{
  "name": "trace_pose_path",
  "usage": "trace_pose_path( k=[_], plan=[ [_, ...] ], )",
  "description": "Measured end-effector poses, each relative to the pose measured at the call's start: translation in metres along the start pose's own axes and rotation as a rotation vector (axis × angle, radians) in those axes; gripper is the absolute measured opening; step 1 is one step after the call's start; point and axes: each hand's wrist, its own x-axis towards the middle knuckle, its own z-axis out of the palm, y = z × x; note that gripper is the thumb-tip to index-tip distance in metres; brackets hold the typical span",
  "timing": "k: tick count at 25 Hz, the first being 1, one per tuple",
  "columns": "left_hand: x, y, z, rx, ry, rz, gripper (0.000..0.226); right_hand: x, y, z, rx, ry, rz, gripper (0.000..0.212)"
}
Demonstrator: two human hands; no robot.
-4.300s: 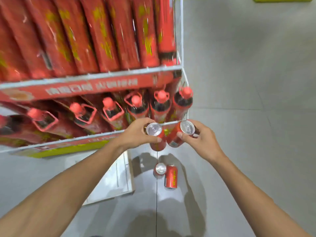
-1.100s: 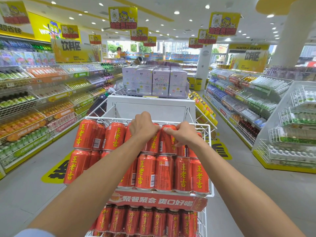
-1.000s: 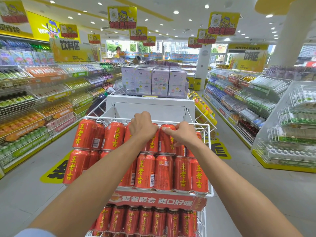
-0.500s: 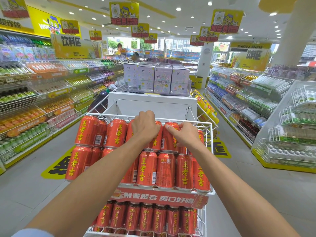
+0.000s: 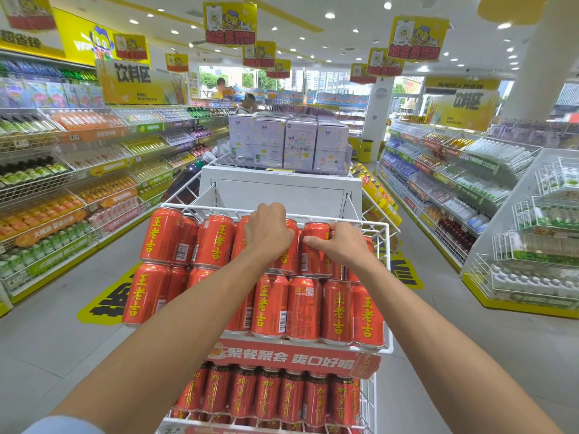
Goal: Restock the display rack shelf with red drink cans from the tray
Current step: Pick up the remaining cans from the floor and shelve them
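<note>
Both hands are at the top shelf of the white wire display rack (image 5: 387,277). The left hand (image 5: 268,234) is curled over the top of a red can (image 5: 286,256) in the upper layer; the right hand (image 5: 340,245) has thumb and fingers closed around the neighbouring can (image 5: 315,250), near its upper rim. Both cans stand upright, touching each other, on the lower layer of cans (image 5: 302,308), which fills the front row edge to edge. More stacked cans (image 5: 188,239) sit to the left, so the upper layer looks partly filled. Below the red banner (image 5: 291,358) a second shelf holds a row of darker red cans (image 5: 269,396). The tray is not in view. Judgement: full cans, moderately heavy for their size, stiff-walled but easily dented, smooth and somewhat slippery. Best held around the side wall just under the top rim. Stacked can on can, footing is narrow; a nudge could topple one off the layer or over the low wire edge. A box-laden stand (image 5: 282,189) lies behind the rack.
</note>
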Motion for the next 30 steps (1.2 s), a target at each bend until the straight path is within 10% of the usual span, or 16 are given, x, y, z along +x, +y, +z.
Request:
trace_pose_path(
  k=[6, 30],
  plan=[
    [-0.002, 0.002, 0.002, 0.031, 0.009, -0.003, 0.015, -0.005, 0.002, 0.009, -0.030, 0.061, 0.033, 0.083],
    [-0.002, -0.001, 0.000, 0.007, -0.010, 0.011, 0.024, 0.001, -0.009, 0.008, -0.112, 0.072, 0.041, 0.066]
  ],
)
